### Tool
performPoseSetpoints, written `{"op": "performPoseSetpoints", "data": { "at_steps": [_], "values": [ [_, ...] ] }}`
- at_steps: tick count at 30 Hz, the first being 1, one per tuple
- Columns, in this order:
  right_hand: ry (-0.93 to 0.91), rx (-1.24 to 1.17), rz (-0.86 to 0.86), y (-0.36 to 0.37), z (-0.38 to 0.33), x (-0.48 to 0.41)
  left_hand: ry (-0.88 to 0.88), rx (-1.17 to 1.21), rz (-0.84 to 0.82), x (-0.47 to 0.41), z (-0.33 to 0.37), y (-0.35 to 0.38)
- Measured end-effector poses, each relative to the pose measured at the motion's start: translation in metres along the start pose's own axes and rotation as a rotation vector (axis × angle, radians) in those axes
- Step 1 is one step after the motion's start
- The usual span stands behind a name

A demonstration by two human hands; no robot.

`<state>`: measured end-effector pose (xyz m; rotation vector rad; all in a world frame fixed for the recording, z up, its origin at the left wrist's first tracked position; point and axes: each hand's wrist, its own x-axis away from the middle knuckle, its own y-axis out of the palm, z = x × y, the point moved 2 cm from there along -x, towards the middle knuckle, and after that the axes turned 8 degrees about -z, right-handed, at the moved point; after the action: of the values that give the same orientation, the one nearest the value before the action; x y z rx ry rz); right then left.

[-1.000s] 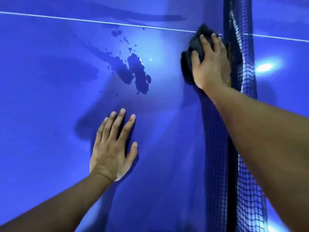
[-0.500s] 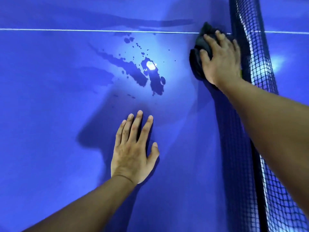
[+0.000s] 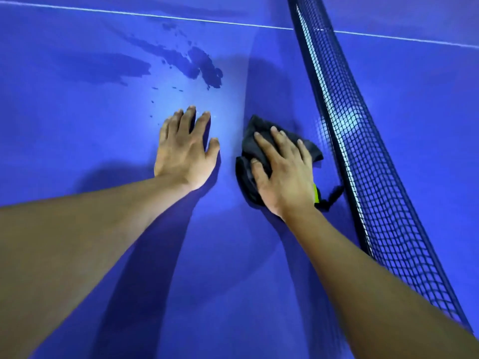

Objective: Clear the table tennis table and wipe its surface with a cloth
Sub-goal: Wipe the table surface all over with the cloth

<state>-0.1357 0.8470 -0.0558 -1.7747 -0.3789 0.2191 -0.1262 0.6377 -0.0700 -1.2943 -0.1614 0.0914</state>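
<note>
The blue table tennis table [image 3: 77, 151] fills the view. My right hand [image 3: 282, 172] presses flat on a crumpled black cloth [image 3: 252, 141] with a small yellow-green tag, close beside the net. Its fingers lie spread over the cloth. My left hand [image 3: 185, 149] rests flat on the bare table just left of the cloth, fingers straight. A dark wet patch [image 3: 204, 67] with scattered drops lies beyond both hands.
The black net [image 3: 363, 156] runs diagonally from the top centre to the lower right, right of the cloth. A white line [image 3: 155, 14] crosses the table at the far side. A second faint wet smear [image 3: 121, 66] lies at the left.
My right hand has drawn the cloth along the net towards me, away from the white line. The view has shifted, and my left hand now sits next to the cloth.
</note>
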Motion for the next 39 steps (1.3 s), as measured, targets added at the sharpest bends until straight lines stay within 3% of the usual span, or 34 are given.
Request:
{"op": "performPoseSetpoints", "data": {
  "at_steps": [4, 8, 16, 20, 30, 39],
  "values": [
    [0.025, 0.02, -0.002, 0.006, -0.008, 0.065, 0.069, 0.088, 0.076, 0.007, 0.003, -0.011],
    [0.021, -0.001, 0.002, 0.013, -0.016, 0.124, 0.186, -0.089, 0.137, 0.056, 0.013, -0.016],
    [0.058, -0.006, -0.02, 0.023, -0.035, 0.258, 0.147, -0.034, 0.068, 0.225, 0.017, -0.003],
    [0.147, -0.006, -0.041, 0.032, -0.049, 0.288, 0.124, -0.029, 0.063, 0.27, 0.002, 0.001],
    [0.224, 0.037, 0.023, 0.036, -0.071, 0.28, 0.121, 0.045, 0.033, 0.289, -0.003, -0.005],
    [0.106, 0.071, -0.019, 0.039, -0.079, 0.166, 0.096, 0.093, 0.067, 0.199, -0.018, -0.005]
  ]
}}
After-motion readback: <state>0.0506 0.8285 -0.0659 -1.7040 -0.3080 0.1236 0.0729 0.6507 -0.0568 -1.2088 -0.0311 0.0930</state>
